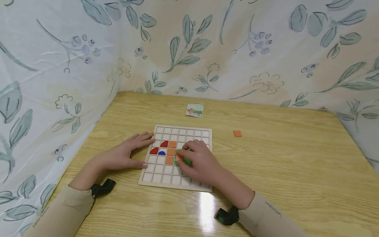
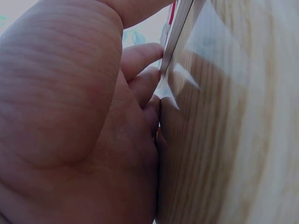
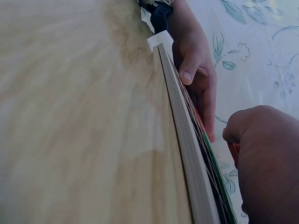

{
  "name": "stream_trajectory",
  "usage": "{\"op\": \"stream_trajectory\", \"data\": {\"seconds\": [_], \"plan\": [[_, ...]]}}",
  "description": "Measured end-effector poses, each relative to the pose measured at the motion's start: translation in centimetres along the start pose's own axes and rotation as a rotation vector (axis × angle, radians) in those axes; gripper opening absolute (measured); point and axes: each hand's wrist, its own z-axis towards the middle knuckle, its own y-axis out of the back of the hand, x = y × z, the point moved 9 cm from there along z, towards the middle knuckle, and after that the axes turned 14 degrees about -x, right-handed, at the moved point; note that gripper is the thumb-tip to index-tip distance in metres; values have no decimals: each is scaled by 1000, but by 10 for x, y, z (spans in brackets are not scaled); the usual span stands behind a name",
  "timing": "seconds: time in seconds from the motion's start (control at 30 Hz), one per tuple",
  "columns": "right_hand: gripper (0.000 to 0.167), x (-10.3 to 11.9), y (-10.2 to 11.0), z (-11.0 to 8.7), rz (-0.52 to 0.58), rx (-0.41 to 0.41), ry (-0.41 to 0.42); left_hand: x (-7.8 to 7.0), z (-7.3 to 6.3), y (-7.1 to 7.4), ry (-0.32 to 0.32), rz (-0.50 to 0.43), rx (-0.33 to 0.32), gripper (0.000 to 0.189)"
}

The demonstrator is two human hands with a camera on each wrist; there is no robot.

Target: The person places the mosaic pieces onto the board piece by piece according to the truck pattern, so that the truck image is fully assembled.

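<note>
A pale wooden grid board (image 1: 167,169) lies on the table. My left hand (image 1: 130,152) rests along its left edge, fingers straight and spread, thumb tip on the near-left rim. Over the board's middle, my right hand (image 1: 201,162) pinches an orange tile (image 3: 235,150), its underside hidden by the fingers. Three orange squares (image 1: 170,151) form a column just left of those fingertips. Beside them lie two red quarter-round tiles (image 1: 164,144) and a blue half-round tile (image 1: 162,153). Green tiles (image 1: 188,161) sit partly hidden beneath the right hand.
A small picture card (image 1: 194,111) with a coloured grid pattern lies behind the board. One loose orange square tile (image 1: 238,133) is on the table (image 1: 284,158) to the right. Leaf-patterned cloth (image 1: 231,59) hangs behind and to the left.
</note>
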Motion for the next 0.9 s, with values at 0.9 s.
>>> {"op": "stream_trajectory", "data": {"seconds": [0.9], "plan": [[14,30,-69,37,-60,151,-28,-3,-1,1,-17,-42,7,93]]}}
